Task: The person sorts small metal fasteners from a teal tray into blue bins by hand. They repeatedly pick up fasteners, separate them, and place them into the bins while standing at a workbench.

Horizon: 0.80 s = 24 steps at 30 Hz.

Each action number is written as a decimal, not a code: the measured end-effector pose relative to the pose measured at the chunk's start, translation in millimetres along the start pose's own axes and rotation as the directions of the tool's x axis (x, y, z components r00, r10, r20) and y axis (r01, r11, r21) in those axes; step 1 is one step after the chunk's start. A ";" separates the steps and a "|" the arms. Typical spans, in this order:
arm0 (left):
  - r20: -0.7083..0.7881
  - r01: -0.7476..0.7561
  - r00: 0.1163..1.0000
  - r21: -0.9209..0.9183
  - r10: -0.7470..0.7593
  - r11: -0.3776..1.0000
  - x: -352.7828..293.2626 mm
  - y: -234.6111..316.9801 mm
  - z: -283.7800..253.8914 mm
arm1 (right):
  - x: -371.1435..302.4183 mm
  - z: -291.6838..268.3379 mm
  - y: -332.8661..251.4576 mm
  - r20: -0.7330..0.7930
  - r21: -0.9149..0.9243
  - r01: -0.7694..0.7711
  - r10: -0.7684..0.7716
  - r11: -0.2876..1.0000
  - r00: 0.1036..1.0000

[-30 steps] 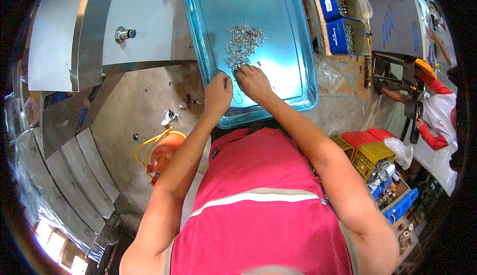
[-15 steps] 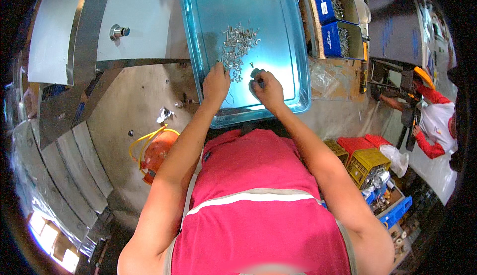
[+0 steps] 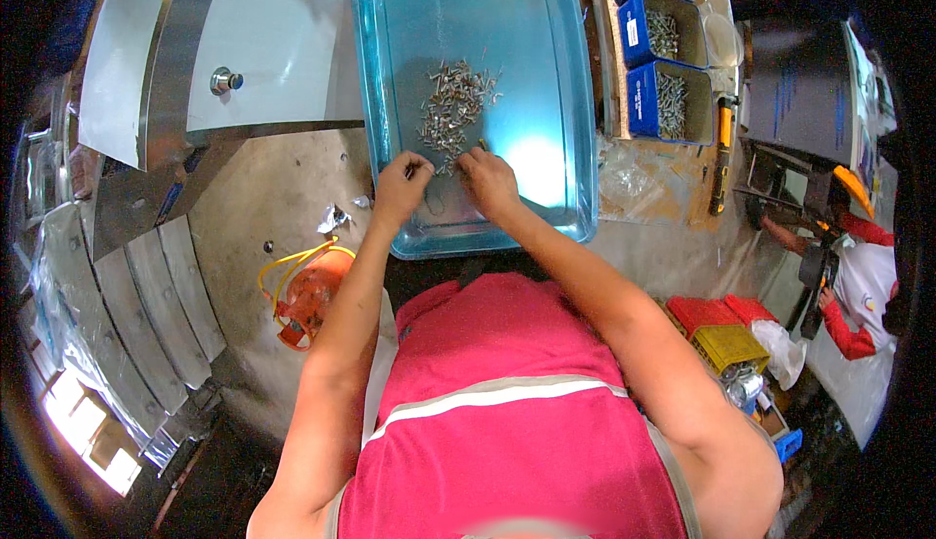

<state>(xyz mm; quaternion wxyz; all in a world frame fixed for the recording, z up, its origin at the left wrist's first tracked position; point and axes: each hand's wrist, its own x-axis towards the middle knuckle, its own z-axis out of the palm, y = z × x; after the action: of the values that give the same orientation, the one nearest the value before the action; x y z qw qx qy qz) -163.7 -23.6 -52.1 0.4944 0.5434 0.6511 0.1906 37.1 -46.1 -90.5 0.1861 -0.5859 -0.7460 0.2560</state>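
A pile of small metal screws or bolts (image 3: 450,100) lies in a shiny blue metal tray (image 3: 577,149) in front of me. My left hand (image 3: 402,191) is at the near-left end of the pile, its thumb and fingers curled together; whatever is in them is too small to name. Close beside it, my right hand (image 3: 489,184) pinches at the pile's near-right edge. A tiny dark piece shows by its fingertips, and I cannot tell whether it is held. Bright glare covers the tray to the right of this hand.
Blue bins (image 3: 673,105) of screws stand right of the tray, with a yellow-and-black tool (image 3: 722,154) beside them. A white panel with a round metal fitting (image 3: 225,81) is at the left. An orange cylinder (image 3: 317,295) stands on the floor. Another person (image 3: 863,281) works at far right.
My right hand has moved left, away from the glare, to the edge of the pile. My left hand has drawn slightly back and left. The view has shifted a little.
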 end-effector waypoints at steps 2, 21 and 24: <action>-0.025 -0.072 0.996 0.358 0.086 0.931 -2.0 6.2 5.8 | 0.4 0.4 2.8 -0.025 -0.010 0.008 -0.008 1.000 1.000; 0.127 -0.251 0.960 0.790 0.251 0.559 -10.5 24.1 22.2 | -5.8 -11.0 8.3 0.127 0.668 -0.378 0.402 0.641 0.907; 0.175 -0.276 0.954 0.829 0.242 0.487 -7.5 26.3 25.8 | -10.1 -19.3 12.5 0.302 0.746 -0.487 0.422 0.453 0.855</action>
<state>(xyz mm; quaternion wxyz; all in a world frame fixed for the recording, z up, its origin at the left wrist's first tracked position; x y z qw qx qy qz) -128.8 -29.0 -39.5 0.1462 0.8086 0.5634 -0.0860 60.4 -50.4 -82.4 0.3266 -0.6053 -0.3705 0.6243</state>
